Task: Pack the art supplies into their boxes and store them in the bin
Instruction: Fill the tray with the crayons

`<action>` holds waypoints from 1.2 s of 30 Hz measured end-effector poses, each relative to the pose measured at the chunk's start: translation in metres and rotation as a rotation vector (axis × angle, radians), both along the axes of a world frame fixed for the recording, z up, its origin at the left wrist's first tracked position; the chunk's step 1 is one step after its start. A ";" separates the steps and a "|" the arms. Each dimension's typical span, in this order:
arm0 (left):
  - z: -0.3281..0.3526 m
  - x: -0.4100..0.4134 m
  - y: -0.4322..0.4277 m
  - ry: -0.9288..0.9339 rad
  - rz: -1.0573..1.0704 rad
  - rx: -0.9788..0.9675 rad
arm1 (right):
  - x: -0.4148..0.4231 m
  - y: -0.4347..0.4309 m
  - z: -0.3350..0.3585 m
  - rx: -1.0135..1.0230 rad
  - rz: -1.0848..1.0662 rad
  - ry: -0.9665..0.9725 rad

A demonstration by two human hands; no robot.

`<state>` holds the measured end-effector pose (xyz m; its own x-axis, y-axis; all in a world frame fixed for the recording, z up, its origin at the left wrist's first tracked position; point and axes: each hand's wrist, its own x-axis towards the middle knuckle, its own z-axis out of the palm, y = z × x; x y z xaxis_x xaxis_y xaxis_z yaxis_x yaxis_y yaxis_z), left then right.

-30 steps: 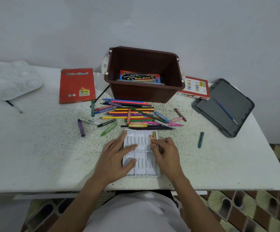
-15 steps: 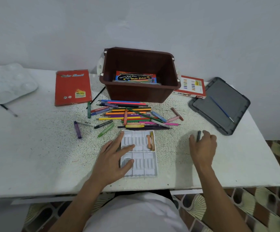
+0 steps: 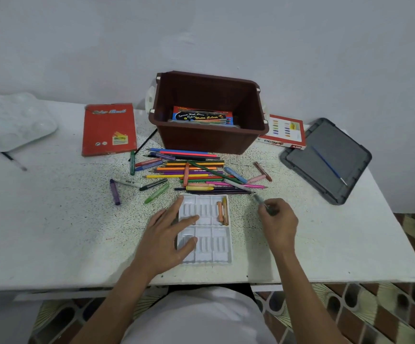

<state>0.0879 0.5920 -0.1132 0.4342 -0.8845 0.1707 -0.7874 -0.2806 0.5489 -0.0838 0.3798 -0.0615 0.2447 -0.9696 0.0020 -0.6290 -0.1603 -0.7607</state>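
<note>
Two crayons, an orange crayon (image 3: 220, 212) and a yellow crayon (image 3: 225, 209), lie side by side in the far-right compartment of the white tray (image 3: 220, 247), the landmark I steer by. From the head camera I see the left hand (image 3: 169, 234) laid flat over the tray's left side. Its fingers are straight and spread apart, with the forefinger by the far-left corner and the thumb on the near-left compartment, and it grips nothing. Just right of the tray's far corner is the right hand (image 3: 279, 223), over the table (image 3: 52, 232). Its thumb and fingers are pinched together on a green crayon (image 3: 260, 201), whose free end points towards the tray's far-right corner. The crayon is blurred, so I cannot tell its exact shade.

Directly beyond the tray, close against its far edge, spreads the loose pile of pencils and crayons (image 3: 191, 172). Farther on, straight out from the tray, stands the brown bin (image 3: 201, 142), open, with a water colour box (image 3: 202, 116) lying inside. Beyond and left of the tray the red pencil box (image 3: 109, 129) lies flat and closed. A purple crayon (image 3: 115, 192) lies alone, left of the tray's far edge. Far to the tray's left rests a white palette (image 3: 15, 120) with a brush (image 3: 12, 160) beside it. Beyond and right of the tray lies the oil pastels box (image 3: 284, 131), and farther right sits the grey lid (image 3: 301, 165) with a blue brush (image 3: 328, 165) across it.
</note>
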 end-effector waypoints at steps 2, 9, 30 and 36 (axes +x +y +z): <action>0.000 -0.001 0.000 0.002 0.001 -0.001 | 0.009 0.011 0.002 0.031 0.014 -0.078; 0.001 -0.001 0.001 0.010 0.000 -0.011 | 0.034 0.038 0.017 0.174 0.290 -0.227; -0.003 0.001 0.001 -0.001 -0.012 -0.019 | 0.044 0.051 -0.024 -0.359 0.585 0.197; -0.003 0.002 0.001 -0.003 -0.005 -0.018 | 0.045 0.046 -0.019 -0.460 0.591 0.262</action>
